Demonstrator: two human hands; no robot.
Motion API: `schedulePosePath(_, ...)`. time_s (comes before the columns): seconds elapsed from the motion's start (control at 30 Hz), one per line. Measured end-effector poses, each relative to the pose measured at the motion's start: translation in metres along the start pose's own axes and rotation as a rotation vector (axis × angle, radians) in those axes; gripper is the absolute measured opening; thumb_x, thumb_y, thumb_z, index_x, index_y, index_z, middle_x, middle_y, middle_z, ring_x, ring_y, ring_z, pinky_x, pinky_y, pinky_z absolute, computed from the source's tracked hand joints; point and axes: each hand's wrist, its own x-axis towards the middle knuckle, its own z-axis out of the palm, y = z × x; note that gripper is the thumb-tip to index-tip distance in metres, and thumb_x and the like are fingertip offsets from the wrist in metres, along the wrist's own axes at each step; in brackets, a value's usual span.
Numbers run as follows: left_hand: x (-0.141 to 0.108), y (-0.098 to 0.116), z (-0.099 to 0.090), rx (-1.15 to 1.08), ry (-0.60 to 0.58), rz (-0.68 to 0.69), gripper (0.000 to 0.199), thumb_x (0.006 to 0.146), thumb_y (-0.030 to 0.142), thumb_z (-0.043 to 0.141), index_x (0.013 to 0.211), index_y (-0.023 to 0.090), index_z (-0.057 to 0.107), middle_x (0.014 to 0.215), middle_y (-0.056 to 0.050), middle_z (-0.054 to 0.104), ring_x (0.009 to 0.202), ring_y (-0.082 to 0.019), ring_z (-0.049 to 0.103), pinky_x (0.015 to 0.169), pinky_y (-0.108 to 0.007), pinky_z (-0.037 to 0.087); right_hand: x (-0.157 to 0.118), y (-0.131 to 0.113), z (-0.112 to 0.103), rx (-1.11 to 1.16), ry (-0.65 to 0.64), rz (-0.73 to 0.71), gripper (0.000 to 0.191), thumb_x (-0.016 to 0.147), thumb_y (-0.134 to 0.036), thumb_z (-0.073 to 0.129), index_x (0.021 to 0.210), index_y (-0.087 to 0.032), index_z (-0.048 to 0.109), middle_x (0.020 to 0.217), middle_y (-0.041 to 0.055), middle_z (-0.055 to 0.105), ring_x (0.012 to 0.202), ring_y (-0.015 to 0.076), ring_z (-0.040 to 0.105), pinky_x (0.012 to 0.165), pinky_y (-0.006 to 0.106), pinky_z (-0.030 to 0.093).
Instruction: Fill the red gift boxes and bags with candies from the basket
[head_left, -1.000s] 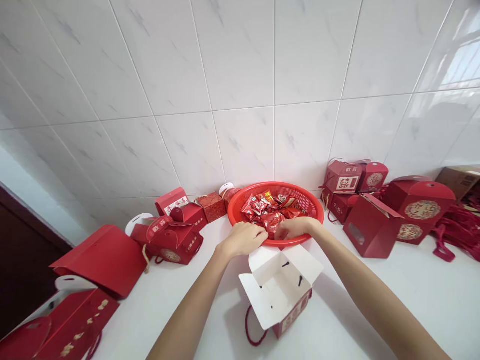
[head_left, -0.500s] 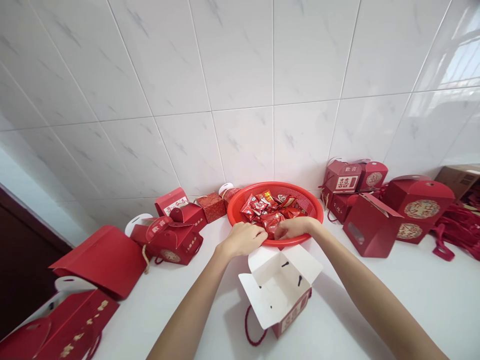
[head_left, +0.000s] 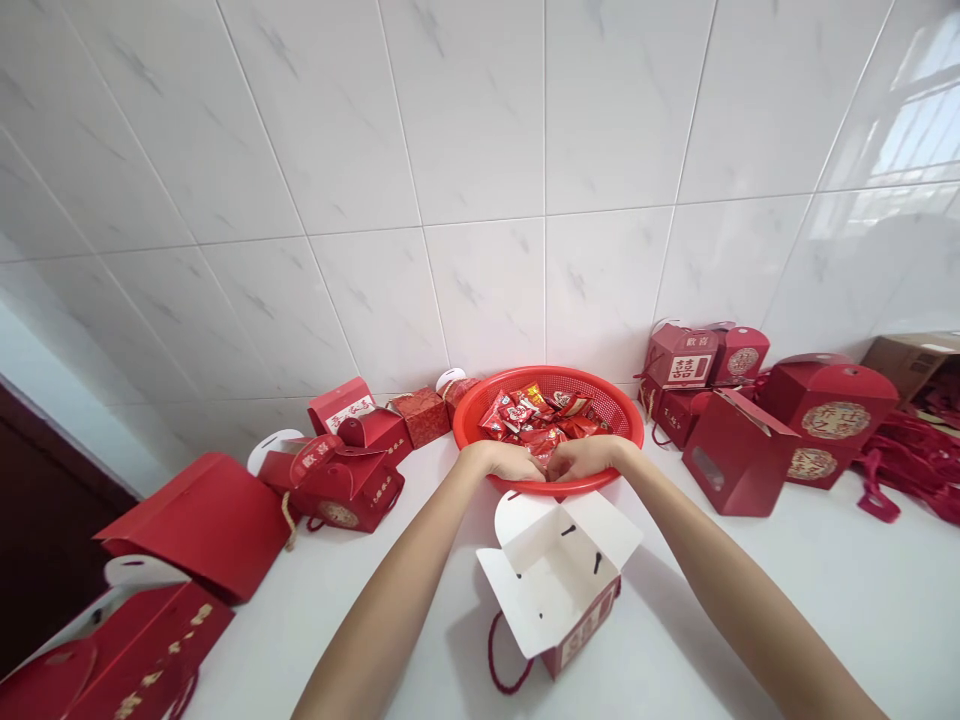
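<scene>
A red oval basket (head_left: 624, 396) holds several red-wrapped candies (head_left: 529, 405) against the tiled wall. Both hands reach in over its near rim. The fingers of my left hand (head_left: 511, 461) point down among the candies, their tips hidden. Beside it, my right hand (head_left: 581, 457) is curled, its fingertips also down in the candies; what it grips, if anything, is hidden. Just in front of the basket stands a small red box (head_left: 559, 580) with its white flaps spread and a dark red cord handle at its left; nothing lies inside.
Closed red gift boxes stand at the left (head_left: 202, 520) and along the wall. More red boxes (head_left: 739, 455) are grouped at the right, near a heap of dark red ribbon (head_left: 911, 460) and a cardboard box (head_left: 900, 365).
My left hand has moved from the basket's rim down into the candies, closer to my right hand. My right hand has stayed among the candies.
</scene>
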Motion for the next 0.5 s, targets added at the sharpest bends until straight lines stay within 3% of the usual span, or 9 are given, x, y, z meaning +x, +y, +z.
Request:
schedulePosePath(0.1,0.010,-0.006,0.000,-0.059,-0.124,-0.068,0.037,0.076,0.029,0.056,0.106,0.023,0.077,0.121,-0.003,0.072,0.100,-0.023,0.067,0.076,-0.027,0.051,0.000,0.001,0.000,-0.025,0.008,0.017,0.023,0.082,-0.031,0.060,0.095,-0.019,0.076,0.092,0.0035,0.072,0.083,0.0199,0.063,0.068,0.026,0.044)
schedulePosePath(0.27,0.018,-0.012,0.001,-0.069,-0.106,-0.038,0.037,0.074,0.029,0.059,0.106,0.023,0.077,0.117,-0.002,0.072,0.098,-0.022,0.066,0.072,-0.025,0.050,0.000,0.000,-0.001,-0.032,0.009,0.004,0.025,0.081,-0.030,0.060,0.096,-0.017,0.075,0.095,0.0045,0.072,0.083,0.0198,0.063,0.068,0.026,0.045)
schedulePosePath(0.5,0.018,-0.016,0.004,-0.094,-0.068,-0.027,0.031,0.067,0.025,0.061,0.094,0.019,0.075,0.095,-0.003,0.074,0.077,-0.018,0.065,0.060,-0.024,0.046,0.000,0.002,0.000,-0.018,0.029,0.000,0.027,0.079,-0.026,0.060,0.099,-0.016,0.075,0.093,0.0043,0.072,0.082,0.0191,0.064,0.067,0.025,0.044)
